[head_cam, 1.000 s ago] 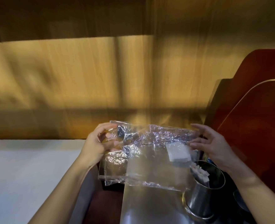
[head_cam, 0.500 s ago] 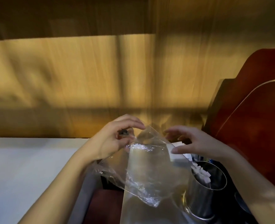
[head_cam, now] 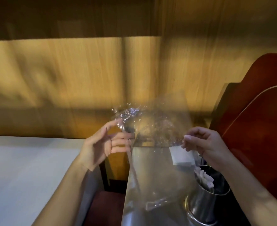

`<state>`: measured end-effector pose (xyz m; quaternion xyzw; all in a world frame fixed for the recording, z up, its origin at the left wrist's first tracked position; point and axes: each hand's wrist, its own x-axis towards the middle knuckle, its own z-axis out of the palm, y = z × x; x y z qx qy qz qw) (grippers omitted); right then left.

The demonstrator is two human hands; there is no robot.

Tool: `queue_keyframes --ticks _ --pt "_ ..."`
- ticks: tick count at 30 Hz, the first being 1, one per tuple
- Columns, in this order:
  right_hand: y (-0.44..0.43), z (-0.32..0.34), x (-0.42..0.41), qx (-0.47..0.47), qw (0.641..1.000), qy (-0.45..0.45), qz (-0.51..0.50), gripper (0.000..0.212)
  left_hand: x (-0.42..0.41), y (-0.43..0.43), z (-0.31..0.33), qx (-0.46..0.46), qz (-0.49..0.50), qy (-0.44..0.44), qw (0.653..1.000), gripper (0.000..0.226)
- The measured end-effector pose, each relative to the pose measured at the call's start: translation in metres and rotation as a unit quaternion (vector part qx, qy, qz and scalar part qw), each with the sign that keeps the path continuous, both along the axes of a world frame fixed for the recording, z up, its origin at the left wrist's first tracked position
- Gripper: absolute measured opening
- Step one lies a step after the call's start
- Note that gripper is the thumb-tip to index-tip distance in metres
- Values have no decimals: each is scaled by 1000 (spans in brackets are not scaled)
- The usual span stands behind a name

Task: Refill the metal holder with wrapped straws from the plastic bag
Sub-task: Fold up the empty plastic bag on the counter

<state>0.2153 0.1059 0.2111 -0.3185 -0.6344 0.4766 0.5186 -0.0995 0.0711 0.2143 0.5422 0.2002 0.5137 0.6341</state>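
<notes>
Both hands are pinching a clear plastic bag [head_cam: 150, 132] just above the metal holder [head_cam: 208, 198]: left hand [head_cam: 105, 144] and right hand [head_cam: 204, 144] closed on opposite edges, apparently spreading it to reach straws [head_cam: 204, 176].

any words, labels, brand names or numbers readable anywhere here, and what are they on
No readable text anywhere in this view.
Plastic bag: clear and motion-blurred, no print visible.
White patch seen through the bag: blank or too blurred to tell.
Wrapped straws in the metal holder: white wrappers, any print too small to read.
Metal holder: no marking visible.
</notes>
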Motion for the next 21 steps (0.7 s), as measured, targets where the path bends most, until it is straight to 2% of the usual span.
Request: queue_keyframes --ticks 4,7,10,14,18,21 --pt "2 -10 -7 -38 998 53 -27 15 30 -2 -25 -33 -20 -17 999 73" --pt "2 -17 -12 -45 996 59 -45 19 51 -2 -31 -58 50 36 996 83" --pt "2 -23 -11 -46 995 61 -64 22 59 -2 -35 -68 140 94 983 56" --pt "-1 -29 -6 -36 993 56 -92 17 60 0 -43 -33 221 141 965 13" --pt "-4 -37 -2 -16 991 41 -125 5 62 4 -46 -33 241 116 963 7" --pt "-6 -41 0 -50 993 33 -104 6 62 6 -47 -48 250 86 963 16"
